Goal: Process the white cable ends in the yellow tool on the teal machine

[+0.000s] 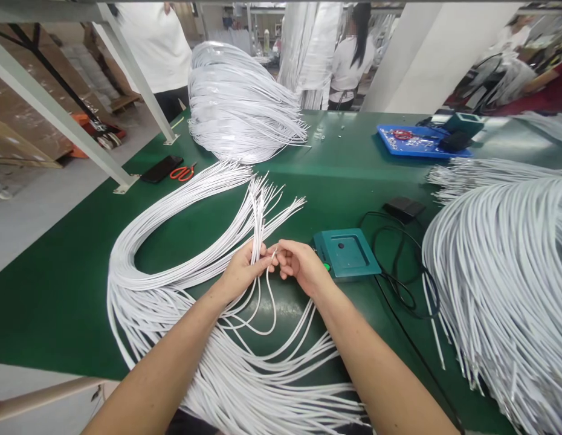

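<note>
My left hand (247, 267) is closed around several white cables (257, 223), whose ends stick up above the fingers. Close beside it, my right hand (299, 264) pinches the end of one white cable (274, 302) that loops down below the hands. The fingertips of both hands nearly meet at that cable end, and its tip is partly hidden by them. A large curved bundle of white cables (127, 254) lies on the green table to the left and runs under my forearms. Right of my hands sits a small teal device (351, 252) with a green button.
Behind stands a big coil of white cable (240, 103). Orange-handled scissors (183, 173) and a black phone (162, 169) lie at left. A blue tray (421, 144) with small parts, a black pedal (404, 209) with cords and another cable heap (498, 272) are at right. People stand beyond.
</note>
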Demonstrator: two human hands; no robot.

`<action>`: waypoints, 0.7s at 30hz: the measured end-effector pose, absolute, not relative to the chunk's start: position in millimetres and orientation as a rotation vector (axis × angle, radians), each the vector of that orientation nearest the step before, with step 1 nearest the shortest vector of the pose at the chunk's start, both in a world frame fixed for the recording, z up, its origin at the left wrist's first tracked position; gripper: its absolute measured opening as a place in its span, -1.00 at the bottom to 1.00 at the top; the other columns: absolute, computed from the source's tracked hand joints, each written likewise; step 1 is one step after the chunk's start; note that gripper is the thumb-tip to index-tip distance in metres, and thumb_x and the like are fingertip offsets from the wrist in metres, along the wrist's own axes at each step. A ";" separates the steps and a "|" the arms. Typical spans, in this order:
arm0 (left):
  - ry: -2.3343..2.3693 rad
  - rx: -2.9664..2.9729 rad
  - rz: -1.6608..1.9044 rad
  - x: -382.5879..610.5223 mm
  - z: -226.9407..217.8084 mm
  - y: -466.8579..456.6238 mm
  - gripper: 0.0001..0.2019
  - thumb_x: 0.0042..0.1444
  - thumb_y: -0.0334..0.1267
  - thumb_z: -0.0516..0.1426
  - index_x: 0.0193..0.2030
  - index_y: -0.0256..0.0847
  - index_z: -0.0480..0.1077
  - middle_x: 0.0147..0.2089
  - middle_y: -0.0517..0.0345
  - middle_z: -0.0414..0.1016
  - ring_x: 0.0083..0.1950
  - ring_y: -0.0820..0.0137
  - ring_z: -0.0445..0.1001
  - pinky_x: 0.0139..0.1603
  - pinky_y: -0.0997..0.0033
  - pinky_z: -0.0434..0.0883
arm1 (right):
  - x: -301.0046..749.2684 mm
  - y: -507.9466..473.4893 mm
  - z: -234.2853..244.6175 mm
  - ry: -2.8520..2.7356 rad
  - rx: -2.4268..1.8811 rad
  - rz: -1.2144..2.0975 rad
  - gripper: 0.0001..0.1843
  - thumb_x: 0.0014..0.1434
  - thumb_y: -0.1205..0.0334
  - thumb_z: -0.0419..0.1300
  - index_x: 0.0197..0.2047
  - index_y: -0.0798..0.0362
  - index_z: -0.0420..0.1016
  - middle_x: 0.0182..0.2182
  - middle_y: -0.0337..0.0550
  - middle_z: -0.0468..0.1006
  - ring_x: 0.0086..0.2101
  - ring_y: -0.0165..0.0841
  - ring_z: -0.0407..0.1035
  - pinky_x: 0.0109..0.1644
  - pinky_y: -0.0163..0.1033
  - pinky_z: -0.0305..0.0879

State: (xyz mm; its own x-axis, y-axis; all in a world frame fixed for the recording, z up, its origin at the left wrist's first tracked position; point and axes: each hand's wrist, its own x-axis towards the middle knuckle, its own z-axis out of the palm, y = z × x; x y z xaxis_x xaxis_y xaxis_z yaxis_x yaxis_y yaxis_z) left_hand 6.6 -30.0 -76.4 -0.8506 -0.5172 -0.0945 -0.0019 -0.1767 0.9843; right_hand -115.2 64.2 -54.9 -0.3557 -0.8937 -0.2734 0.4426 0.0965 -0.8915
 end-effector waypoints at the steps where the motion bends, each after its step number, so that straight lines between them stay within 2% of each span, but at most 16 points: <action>1: -1.773 0.583 -2.092 6.3 -76.5 -29.8 -0.74 0.02 -0.19 0.21 -0.31 -0.23 0.20 -0.41 0.19 0.45 -0.44 0.50 0.37 -0.43 0.50 0.18 | -115.3 64.4 -54.8 1.259 -0.510 -1.514 -0.65 0.05 -0.01 0.14 -0.46 0.15 0.45 -0.71 -0.36 0.22 -0.70 -0.55 0.08 -0.64 -0.39 0.08; 3: -1.819 0.555 -2.084 5.9 -76.6 -29.5 -0.75 0.02 -0.19 0.21 -0.33 -0.24 0.22 -0.41 0.17 0.46 -0.44 0.49 0.37 -0.41 0.48 0.21 | -115.1 64.5 -55.2 1.298 -0.502 -1.491 -0.60 0.04 -0.07 0.17 -0.50 0.14 0.42 -0.74 -0.39 0.16 -0.72 -0.57 0.03 -0.65 -0.40 0.06; 8: -1.843 0.546 -2.076 7.2 -77.0 -29.1 -0.77 0.03 -0.19 0.21 -0.32 -0.25 0.24 -0.41 0.15 0.46 -0.46 0.51 0.34 -0.42 0.49 0.21 | -116.9 64.9 -57.8 1.212 -0.461 -1.436 -0.62 0.01 -0.05 0.23 -0.49 0.14 0.39 -0.72 -0.43 0.15 -0.71 -0.61 -0.08 -0.62 -0.42 0.05; 12: -1.784 0.560 -2.088 8.6 -76.1 -29.5 -0.75 0.01 -0.19 0.22 -0.32 -0.23 0.23 -0.41 0.18 0.45 -0.45 0.51 0.36 -0.42 0.50 0.22 | -119.7 66.4 -57.9 1.076 -0.408 -1.415 -0.65 0.03 -0.03 0.22 -0.44 0.13 0.41 -0.71 -0.45 0.08 -0.68 -0.60 -0.06 -0.58 -0.41 0.08; 15: -1.750 0.558 -2.088 8.7 -74.1 -29.7 -0.75 0.00 -0.19 0.22 -0.29 -0.23 0.26 -0.38 0.17 0.44 -0.42 0.51 0.38 -0.40 0.51 0.25 | -119.9 67.1 -57.2 1.036 -0.419 -1.423 -0.71 0.04 0.03 0.23 -0.40 0.12 0.41 -0.66 -0.43 0.14 -0.66 -0.60 -0.01 -0.54 -0.41 0.11; 18: -1.712 0.533 -2.088 8.5 -73.0 -29.7 -0.71 0.02 -0.20 0.21 -0.15 -0.21 0.27 -0.32 0.16 0.44 -0.36 0.49 0.41 -0.40 0.52 0.28 | -117.7 66.3 -55.4 1.087 -0.453 -1.482 -0.74 0.02 0.06 0.23 -0.41 0.11 0.40 -0.62 -0.38 0.25 -0.65 -0.59 0.03 -0.53 -0.40 0.15; 21: -1.693 0.526 -2.078 8.7 -72.5 -29.6 -0.59 0.04 -0.21 0.19 0.03 -0.17 0.25 -0.29 0.19 0.40 -0.36 0.49 0.41 -0.41 0.52 0.30 | -114.4 64.4 -53.1 1.231 -0.519 -1.553 -0.69 0.04 0.00 0.19 -0.40 0.12 0.43 -0.62 -0.34 0.31 -0.66 -0.58 0.05 -0.54 -0.37 0.19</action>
State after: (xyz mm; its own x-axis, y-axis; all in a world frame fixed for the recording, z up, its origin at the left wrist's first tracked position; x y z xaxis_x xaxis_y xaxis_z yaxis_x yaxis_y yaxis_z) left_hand 8.7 -29.6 -72.5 -0.8459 -0.5322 -0.0337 0.0747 -0.1808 0.9807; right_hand -114.4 64.4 -53.1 -0.3660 -0.8956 -0.2530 0.4507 0.0673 -0.8901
